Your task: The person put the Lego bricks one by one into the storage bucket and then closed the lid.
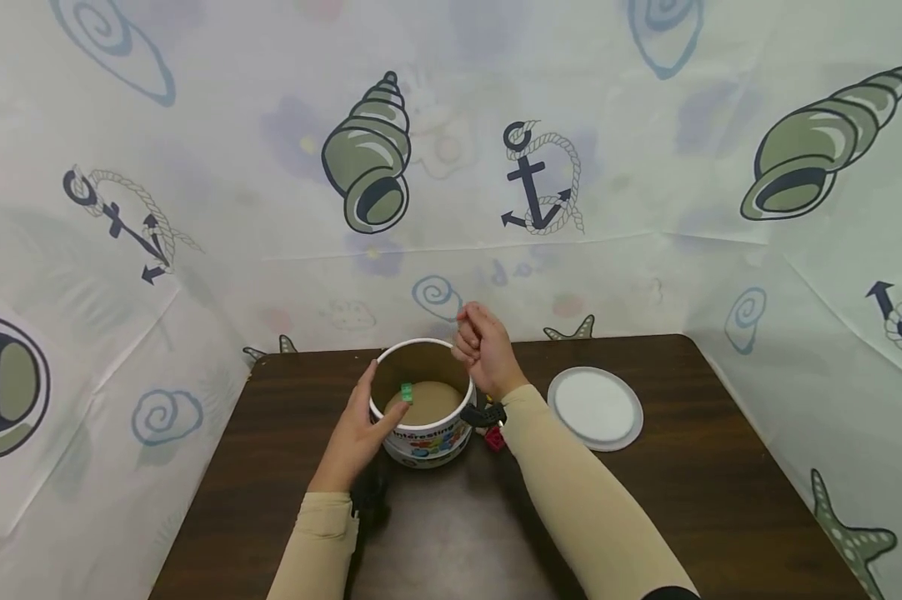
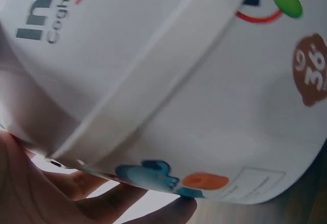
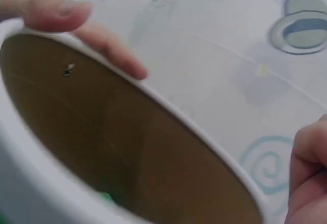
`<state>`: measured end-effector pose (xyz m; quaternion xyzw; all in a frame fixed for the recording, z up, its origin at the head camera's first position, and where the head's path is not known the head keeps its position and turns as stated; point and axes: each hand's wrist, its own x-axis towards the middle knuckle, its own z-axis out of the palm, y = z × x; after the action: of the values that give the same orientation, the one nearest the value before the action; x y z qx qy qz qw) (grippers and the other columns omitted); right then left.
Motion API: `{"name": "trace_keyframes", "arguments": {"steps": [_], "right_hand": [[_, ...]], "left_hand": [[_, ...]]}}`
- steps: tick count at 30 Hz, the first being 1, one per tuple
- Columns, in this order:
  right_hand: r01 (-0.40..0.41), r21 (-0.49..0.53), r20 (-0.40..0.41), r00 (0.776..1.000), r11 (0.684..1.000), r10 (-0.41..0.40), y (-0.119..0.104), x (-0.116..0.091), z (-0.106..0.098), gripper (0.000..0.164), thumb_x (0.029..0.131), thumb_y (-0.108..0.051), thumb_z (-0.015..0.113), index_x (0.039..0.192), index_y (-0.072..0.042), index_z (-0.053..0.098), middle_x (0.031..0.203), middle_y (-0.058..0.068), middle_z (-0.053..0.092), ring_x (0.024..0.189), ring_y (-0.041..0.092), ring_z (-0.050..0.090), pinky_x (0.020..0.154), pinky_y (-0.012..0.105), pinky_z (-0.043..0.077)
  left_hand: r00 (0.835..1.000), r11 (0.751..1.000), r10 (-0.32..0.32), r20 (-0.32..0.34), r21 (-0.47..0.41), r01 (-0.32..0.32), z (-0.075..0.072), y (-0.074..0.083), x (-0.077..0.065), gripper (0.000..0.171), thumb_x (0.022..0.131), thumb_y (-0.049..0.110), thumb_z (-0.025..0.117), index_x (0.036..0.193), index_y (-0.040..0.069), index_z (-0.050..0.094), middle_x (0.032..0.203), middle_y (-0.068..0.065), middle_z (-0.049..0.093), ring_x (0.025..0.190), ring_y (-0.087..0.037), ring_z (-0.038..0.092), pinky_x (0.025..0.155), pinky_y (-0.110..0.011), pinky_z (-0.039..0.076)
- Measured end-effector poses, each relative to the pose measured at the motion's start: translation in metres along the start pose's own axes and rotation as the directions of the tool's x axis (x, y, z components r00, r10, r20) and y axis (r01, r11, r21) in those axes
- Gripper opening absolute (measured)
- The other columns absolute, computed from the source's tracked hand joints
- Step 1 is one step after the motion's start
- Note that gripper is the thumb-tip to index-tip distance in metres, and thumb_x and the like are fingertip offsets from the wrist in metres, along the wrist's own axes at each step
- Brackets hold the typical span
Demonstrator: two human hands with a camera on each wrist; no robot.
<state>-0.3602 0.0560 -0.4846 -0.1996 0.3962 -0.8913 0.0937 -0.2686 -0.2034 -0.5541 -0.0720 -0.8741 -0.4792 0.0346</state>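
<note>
A white round bucket (image 1: pixel 421 447) with printed lettering and colourful pictures stands near the table's far edge, its mouth uncovered. My left hand (image 1: pixel 357 433) grips its left side, the thumb over the rim and the fingers along the outer wall (image 2: pixel 204 111). Inside the bucket a small green block (image 1: pixel 407 393) shows near the thumb. My right hand (image 1: pixel 484 350) is raised by the right side of the rim (image 3: pixel 194 127), its fingers curled. No object shows in its fingers. Behind the right wrist a red piece (image 1: pixel 494 437) is partly hidden, with a bit of yellow beside it.
A round white lid (image 1: pixel 597 408) lies on the dark wooden table (image 1: pixel 691 500), right of the bucket. A white cloth printed with shells and anchors (image 1: pixel 451 200) hangs behind the table and along both sides.
</note>
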Motion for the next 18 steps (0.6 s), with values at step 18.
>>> {"name": "trace_keyframes", "arguments": {"steps": [18], "right_hand": [[-0.294,-0.659,-0.275,0.951,0.692,0.143,-0.053,-0.108,-0.067,0.033,0.112,-0.041,0.059,0.12,-0.011,0.069,0.074,0.001,0.049,0.06,0.019,0.041,0.054,0.029,0.036]], "left_hand": [[0.999,0.999,0.017,-0.038,-0.034,-0.018,0.007,0.0,0.001,0.099,0.097,0.063,0.073,0.174,0.044,0.014,0.181,-0.006,0.023,0.164,-0.039,0.032,0.124,-0.073,0.032]]}}
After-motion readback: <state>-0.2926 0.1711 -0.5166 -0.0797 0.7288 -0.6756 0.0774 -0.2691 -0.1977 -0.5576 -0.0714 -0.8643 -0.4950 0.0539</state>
